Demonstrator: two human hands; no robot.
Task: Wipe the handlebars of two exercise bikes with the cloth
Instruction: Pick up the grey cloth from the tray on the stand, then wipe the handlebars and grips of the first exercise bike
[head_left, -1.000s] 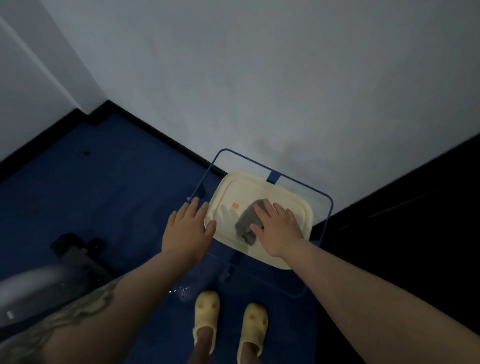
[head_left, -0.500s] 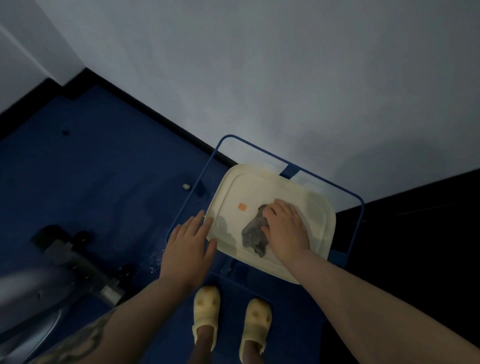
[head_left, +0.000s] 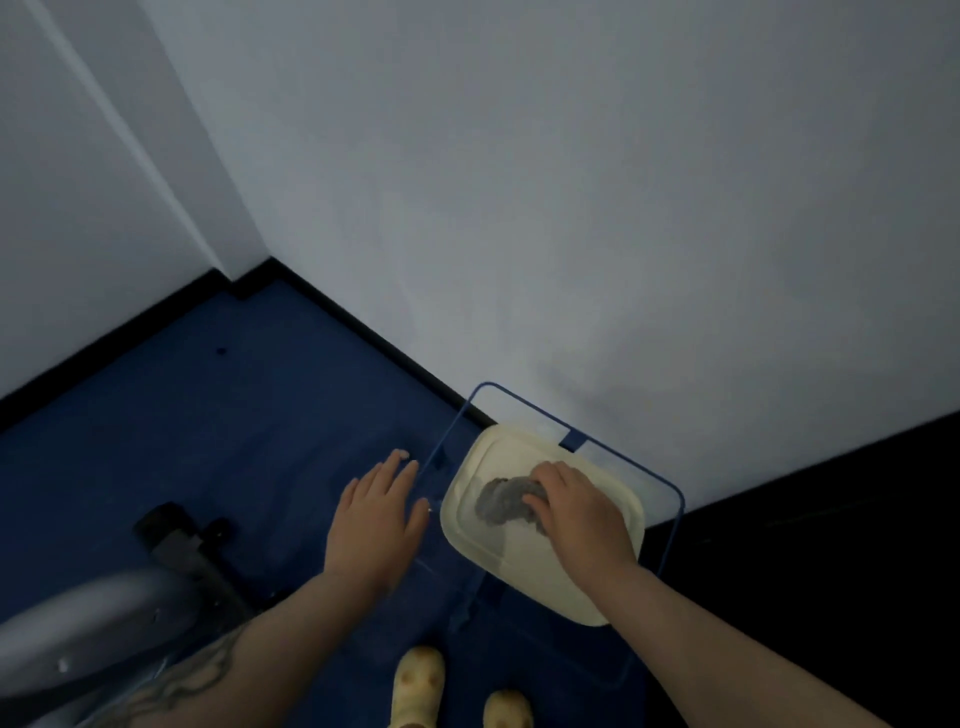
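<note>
The right hand (head_left: 576, 512) curls its fingers over a crumpled gray cloth (head_left: 503, 503), gripping it against the top of a cream plastic lid (head_left: 524, 566). The cloth lies on the half of the lid nearer the wall, its bulk spreading left of the knuckles. The lid sits tilted across a clear storage bin with a blue rim (head_left: 631, 462) — the bin stands on the floor against the white wall (head_left: 519, 208), and a blue clip shows at its far edge.

The left hand (head_left: 376, 512) hovers flat, fingers straight and close together, holding nothing; its fingertips reach toward the bin's left edge, just beside the lid but apart from it. A dark tattoo marks the left forearm.

Below, two pale yellow clogs (head_left: 418, 680) stand on the dark blue floor (head_left: 208, 415). At lower left part of an exercise bike (head_left: 104, 603) comes into view — a blurred gray curved body and a black base foot. Its handlebars are out of view. A black baseboard runs along the foot of the wall, and a dark area fills the right side.
</note>
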